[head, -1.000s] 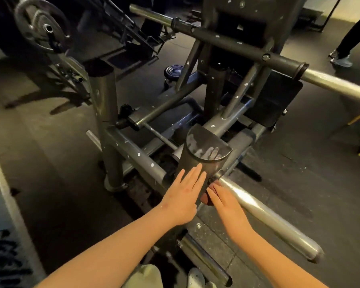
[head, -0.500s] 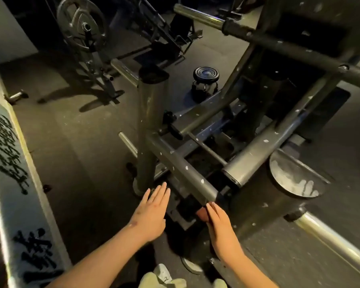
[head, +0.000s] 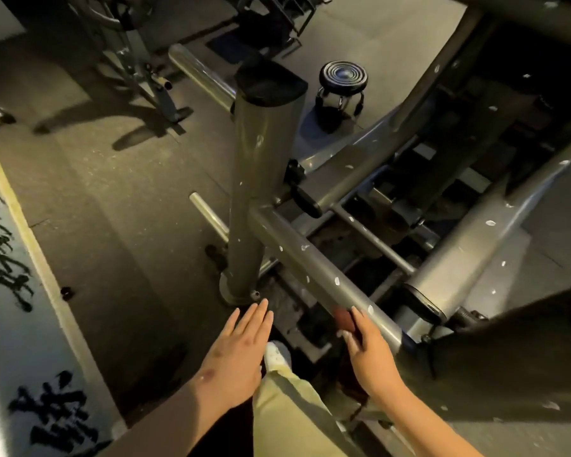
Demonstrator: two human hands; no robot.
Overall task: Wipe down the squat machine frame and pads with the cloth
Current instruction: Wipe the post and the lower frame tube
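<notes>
Head cam: I see the right hand (head: 370, 351) pinching the small reddish-brown cloth (head: 343, 319) under its fingertips, right against the slanted grey steel frame tube (head: 310, 268). The left hand (head: 238, 351) hovers left of that tube, fingers straight and together.

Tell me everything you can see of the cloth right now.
The cloth is a small reddish-brown wad, soft and bunched as it looks. Only a patch shows; the rest is hidden under the right hand, whose fingers lie over it, thumb at its lower edge. It sits against the slanted grey frame tube, close to the tube's lower end. Its full shape cannot be told.
</notes>
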